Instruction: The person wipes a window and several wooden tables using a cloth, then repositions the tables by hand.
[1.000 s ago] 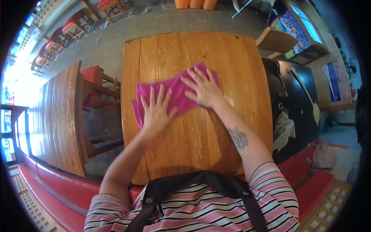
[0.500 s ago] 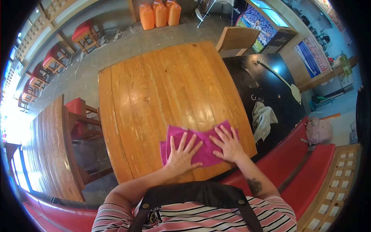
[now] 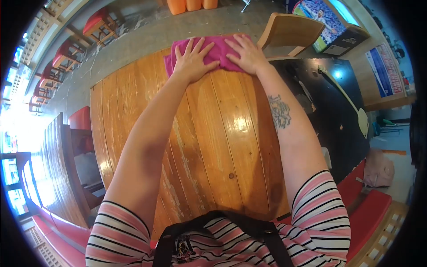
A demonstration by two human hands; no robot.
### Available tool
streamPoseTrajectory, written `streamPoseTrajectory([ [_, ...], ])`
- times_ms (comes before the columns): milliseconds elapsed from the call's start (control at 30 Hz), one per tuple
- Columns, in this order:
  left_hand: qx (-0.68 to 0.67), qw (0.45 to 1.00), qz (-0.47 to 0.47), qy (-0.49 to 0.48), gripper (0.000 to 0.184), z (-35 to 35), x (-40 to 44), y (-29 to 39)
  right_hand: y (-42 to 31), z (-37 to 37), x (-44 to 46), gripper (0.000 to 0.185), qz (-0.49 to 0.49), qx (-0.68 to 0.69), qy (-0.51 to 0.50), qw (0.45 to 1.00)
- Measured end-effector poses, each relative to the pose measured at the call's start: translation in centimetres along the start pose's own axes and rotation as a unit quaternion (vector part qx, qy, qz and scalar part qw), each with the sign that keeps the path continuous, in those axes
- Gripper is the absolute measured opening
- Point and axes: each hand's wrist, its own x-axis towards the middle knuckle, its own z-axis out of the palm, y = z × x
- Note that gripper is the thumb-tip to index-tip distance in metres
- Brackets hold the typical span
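A magenta cloth lies spread at the far edge of a wooden table. My left hand presses flat on the cloth's left half, fingers spread. On the right half rests my right hand, likewise flat with its fingers apart. Both arms are stretched out across the tabletop. The planks look worn and glossy, with a dark knot near the front.
A black table adjoins on the right, bearing a long pale-handled swatter-like tool. Beyond stands a wooden chair. To the left are another wooden table and red stools. Orange jugs stand on the floor ahead.
Both hands have slid the magenta cloth forward, from the table's near side to its far edge. My arms have straightened, and the view has shifted.
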Motion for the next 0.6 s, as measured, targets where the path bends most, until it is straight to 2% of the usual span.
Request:
streamPoseTrajectory([
  [167, 0.011, 0.999, -0.029, 0.012, 0.072, 0.2, -0.9, 0.9, -0.6, 0.2, -1.0, 0.057, 0.019, 0.009, 0.014, 1.0],
  [267, 0.004, 0.999, -0.032, -0.006, 0.074, -0.4, -5.6, 3.9, -2.1, -0.5, -5.8, 0.056, -0.001, -0.015, 0.03, 0.999],
  [400, -0.041, 0.999, 0.033, 0.007, 0.075, -1.5, -17.0, 8.7, -6.5, -3.1, -16.4, 0.057, 0.008, -0.036, 0.002, 0.999],
  [500, -0.081, 0.993, 0.073, -0.039, 0.074, -3.4, -28.0, 12.2, -11.4, -5.4, -25.9, 0.06, 0.025, -0.055, -0.04, 0.997],
  [533, -0.101, 0.988, 0.107, -0.056, 0.075, -4.2, -32.4, 13.1, -14.4, -5.2, -32.2, 0.062, 0.047, -0.074, -0.054, 0.995],
  [600, -0.1, 0.981, 0.144, -0.079, 0.076, -5.3, -37.0, 13.7, -18.1, -6.1, -37.8, 0.064, 0.082, -0.066, -0.08, 0.991],
])
